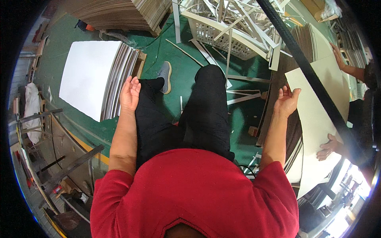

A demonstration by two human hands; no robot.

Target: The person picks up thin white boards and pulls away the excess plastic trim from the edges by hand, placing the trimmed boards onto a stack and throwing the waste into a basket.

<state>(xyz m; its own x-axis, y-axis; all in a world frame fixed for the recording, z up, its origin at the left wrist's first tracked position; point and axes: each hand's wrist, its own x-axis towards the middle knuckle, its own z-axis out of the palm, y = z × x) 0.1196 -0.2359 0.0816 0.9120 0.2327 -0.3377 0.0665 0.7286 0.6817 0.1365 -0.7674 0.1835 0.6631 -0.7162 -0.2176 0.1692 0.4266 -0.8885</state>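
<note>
My left hand (130,94) is raised palm up, its fingers loosely bent and nothing in them. Just left of it stands a stack of white sheets (89,75). On the other side, my right hand (286,102) is turned palm up too, fingers curled a little and thumb apart. Its thumb is beside the left edge of a large pale cardboard sheet (317,107); whether they touch I cannot tell. Another person's hands rest on that sheet, one hand (337,58) at the far part and the other hand (328,147) nearer.
A white perforated plastic basket (222,33) full of cut strips stands ahead, with loose strips (242,95) on the green floor. A tall cardboard stack (115,14) is at the far left. Metal frames (59,166) are at the near left. A dark bar (303,59) crosses the right side.
</note>
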